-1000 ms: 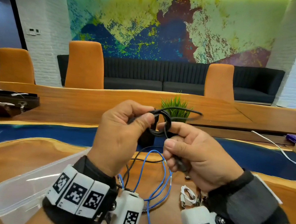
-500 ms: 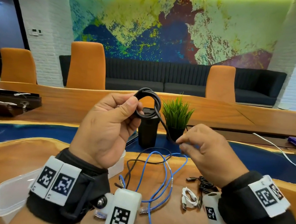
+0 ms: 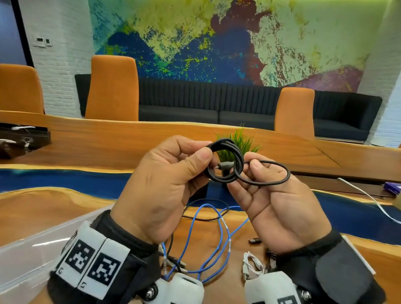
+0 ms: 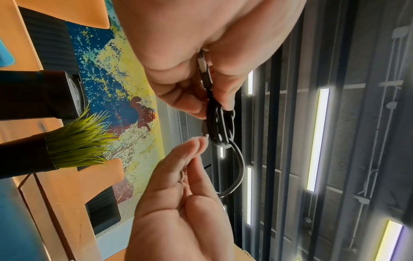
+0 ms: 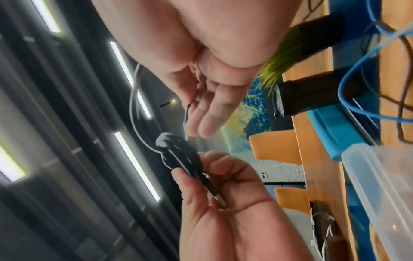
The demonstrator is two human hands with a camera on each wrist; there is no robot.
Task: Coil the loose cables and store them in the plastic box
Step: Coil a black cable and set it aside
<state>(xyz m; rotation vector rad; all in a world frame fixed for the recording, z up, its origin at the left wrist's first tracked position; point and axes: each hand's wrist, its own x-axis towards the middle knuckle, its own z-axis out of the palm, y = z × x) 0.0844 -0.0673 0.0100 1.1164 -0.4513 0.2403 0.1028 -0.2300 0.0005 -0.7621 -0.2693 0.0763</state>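
Above the table I hold a black cable [image 3: 217, 179], wound into a small coil. My left hand [image 3: 201, 155] pinches the coil between thumb and fingers. My right hand [image 3: 248, 168] pinches the cable's last loose loop beside the coil, with the grey plug pointing into the ring. The coil [image 4: 220, 123] shows edge-on in the left wrist view, under my left hand [image 4: 214, 98]. The clear plastic box [image 3: 27, 256] stands open at the lower left. A blue cable [image 3: 192, 227], a thin black cable [image 3: 201, 218] and a bundled white cable [image 3: 252, 264] lie loose below my hands.
A potted grass plant [image 3: 239, 141] stands just behind my hands, and a black cup [image 4: 44, 95] next to it. A long white cable [image 3: 378, 206] trails across the table at the right. Dark trays [image 3: 5, 136] sit at the far left.
My right hand has risen from low on the right up to the coil, bringing the cable's free end with it. The left hand has lowered and turned the coil flatter.
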